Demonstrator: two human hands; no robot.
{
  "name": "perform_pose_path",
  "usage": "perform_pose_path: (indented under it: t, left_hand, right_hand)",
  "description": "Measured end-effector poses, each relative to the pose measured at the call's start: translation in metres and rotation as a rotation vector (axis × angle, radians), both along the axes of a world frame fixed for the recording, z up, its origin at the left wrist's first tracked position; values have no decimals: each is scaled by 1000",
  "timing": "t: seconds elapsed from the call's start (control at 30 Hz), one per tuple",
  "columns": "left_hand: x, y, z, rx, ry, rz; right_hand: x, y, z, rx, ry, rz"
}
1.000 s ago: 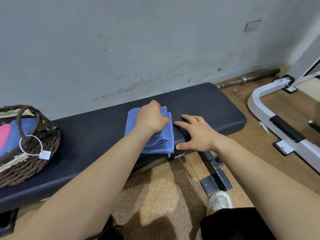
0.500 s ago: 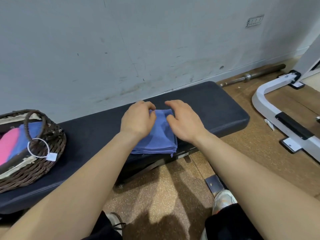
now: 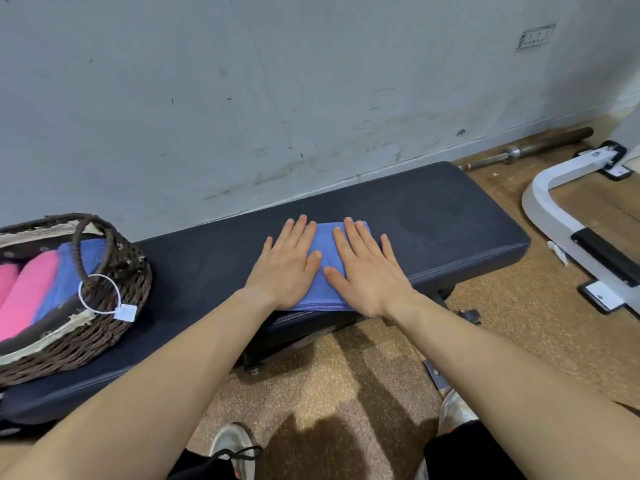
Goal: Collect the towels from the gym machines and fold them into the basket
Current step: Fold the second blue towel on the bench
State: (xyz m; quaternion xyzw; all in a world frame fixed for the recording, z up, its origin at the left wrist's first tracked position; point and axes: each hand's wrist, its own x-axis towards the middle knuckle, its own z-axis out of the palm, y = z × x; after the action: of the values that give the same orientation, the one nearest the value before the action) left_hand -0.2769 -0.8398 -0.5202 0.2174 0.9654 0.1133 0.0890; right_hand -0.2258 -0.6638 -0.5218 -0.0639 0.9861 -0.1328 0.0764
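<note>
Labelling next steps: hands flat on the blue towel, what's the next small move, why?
Likely grip the blue towel and carry it left to the basket: left hand and right hand press flat on it, and it looks fully folded.

both hands flat on folded blue towel (bench), basket left

Left of the left hand, open surface reaches the basket; right of the right hand, its end. The wall stands near beyond both.
</note>
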Motion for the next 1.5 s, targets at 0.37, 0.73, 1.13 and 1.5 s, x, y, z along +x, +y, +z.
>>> perform_pose_path:
  t: [0.37, 0.73, 1.13, 1.5]
  left_hand:
    - [4, -6, 30, 198, 80, 448]
    - [-1, -9, 54, 501, -387, 540]
    - [-20, -36, 83, 652, -524, 143]
    - [-34, -49, 70, 319, -554, 417]
  right_hand:
    - [-12, 25, 38, -105, 34, 157]
    - [-5, 18, 37, -87, -21, 174]
    - [-40, 32, 50, -674, -242, -83]
    - [-62, 33, 45, -772, -413, -227]
